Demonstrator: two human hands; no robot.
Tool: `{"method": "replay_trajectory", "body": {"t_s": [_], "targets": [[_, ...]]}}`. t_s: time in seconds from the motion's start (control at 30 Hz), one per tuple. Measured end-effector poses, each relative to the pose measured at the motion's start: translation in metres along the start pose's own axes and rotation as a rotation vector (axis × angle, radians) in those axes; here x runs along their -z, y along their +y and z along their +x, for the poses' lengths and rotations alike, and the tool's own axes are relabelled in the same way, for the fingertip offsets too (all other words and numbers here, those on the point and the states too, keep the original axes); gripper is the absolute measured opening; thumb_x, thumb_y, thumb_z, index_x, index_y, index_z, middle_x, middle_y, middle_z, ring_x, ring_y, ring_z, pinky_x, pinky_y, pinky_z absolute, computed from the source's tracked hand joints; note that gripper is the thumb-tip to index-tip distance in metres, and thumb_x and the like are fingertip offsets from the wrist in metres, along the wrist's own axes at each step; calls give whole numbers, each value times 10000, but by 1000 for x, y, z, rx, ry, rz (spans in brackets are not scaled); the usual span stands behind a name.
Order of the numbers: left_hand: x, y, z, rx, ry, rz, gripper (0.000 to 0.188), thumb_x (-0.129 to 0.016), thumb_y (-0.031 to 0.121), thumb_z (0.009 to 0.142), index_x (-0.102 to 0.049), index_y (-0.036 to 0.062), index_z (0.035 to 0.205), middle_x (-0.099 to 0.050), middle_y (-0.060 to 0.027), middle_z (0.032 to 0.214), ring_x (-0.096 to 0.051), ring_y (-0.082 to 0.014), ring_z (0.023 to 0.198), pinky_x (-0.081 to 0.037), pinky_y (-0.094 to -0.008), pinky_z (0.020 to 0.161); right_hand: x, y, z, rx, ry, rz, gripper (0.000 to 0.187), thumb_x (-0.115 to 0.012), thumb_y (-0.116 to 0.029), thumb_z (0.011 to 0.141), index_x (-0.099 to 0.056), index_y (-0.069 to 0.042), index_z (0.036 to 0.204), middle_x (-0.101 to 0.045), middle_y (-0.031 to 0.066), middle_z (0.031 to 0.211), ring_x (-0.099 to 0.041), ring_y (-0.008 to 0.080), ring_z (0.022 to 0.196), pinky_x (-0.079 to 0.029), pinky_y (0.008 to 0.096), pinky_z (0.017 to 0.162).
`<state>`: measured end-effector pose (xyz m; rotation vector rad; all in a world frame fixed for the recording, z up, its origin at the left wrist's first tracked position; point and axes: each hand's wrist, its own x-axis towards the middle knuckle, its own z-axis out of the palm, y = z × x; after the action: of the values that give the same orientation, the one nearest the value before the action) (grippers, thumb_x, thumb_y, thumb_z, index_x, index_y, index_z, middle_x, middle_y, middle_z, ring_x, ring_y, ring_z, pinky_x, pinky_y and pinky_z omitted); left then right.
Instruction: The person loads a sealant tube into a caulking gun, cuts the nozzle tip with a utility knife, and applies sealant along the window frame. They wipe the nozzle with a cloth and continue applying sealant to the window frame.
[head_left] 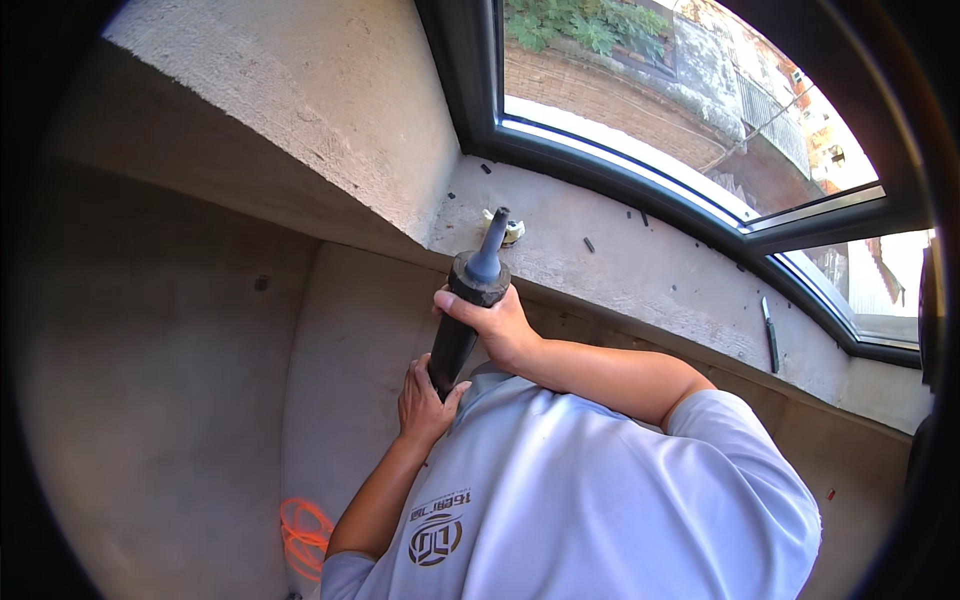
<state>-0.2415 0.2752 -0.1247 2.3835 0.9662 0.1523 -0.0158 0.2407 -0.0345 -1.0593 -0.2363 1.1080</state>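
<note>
A black caulking gun (456, 345) with a tapered grey-blue nozzle (487, 255) is held upright at a slight tilt in front of my chest, its tip toward the window. My right hand (505, 325) is wrapped round the barrel just below the collar, thumb across the front. Lower down, my left hand (427, 402) grips the barrel's bottom end, with the fingers partly hidden behind it. Just beyond the nozzle, a small crumpled whitish scrap (513, 232) lies on the sill.
The concrete window sill (620, 290) runs under a dark window frame (620, 170). A knife (770, 335) with a dark handle lies on its right part, and several small black bits (589, 244) are scattered there. Coiled orange hose or cord (305, 535) rests at lower left.
</note>
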Motion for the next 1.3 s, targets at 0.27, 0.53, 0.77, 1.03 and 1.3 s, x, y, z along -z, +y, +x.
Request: {"method": "replay_trajectory", "body": {"t_s": [0.27,0.53,0.77,1.03,1.3], "targets": [[16,66,0,-63,-16,-380,865,-951,443,735,-487,35,1340,-608,-182,1227,-639,-372,1142,-520,-486,958,29,-39,-51,189,-435,-152,455,-896,-128,805,-595,-53,1139,-714,35,967,-672,124,881,-558,315,855],[31,170,12,-264,-263,-797,1044,-1052,368,547,-511,42,1377,-600,-94,1269,-587,-234,1217,-488,-412,1052,80,-85,-117,322,-635,-75,588,-939,-165,749,-565,-65,1192,-697,17,1029,-658,113,976,-539,316,921],[-32,213,-15,-215,-454,-1072,618,-968,115,697,-656,27,1224,-697,-51,1052,-677,-167,933,-576,-321,769,181,-113,-194,194,-476,-301,481,-918,-197,799,-664,-27,1170,-730,96,1146,-688,204,1063,-545,372,997],[-68,209,-28,-14,-514,-1149,892,-1058,427,535,-589,36,1186,-611,-30,964,-673,-188,851,-556,-321,748,477,-111,-263,379,805,-1289,337,-824,-219,901,-736,-20,1159,-743,173,1145,-711,323,1111,-567,421,956],[-71,225,-28,-28,-574,-1123,802,-971,506,681,-573,-12,1147,-624,-89,946,-676,-211,815,-565,-349,750,612,-88,-319,45,1090,-1552,394,-799,-286,881,-714,-60,1193,-653,183,1171,-611,408,1156,-503,503,984]]}}
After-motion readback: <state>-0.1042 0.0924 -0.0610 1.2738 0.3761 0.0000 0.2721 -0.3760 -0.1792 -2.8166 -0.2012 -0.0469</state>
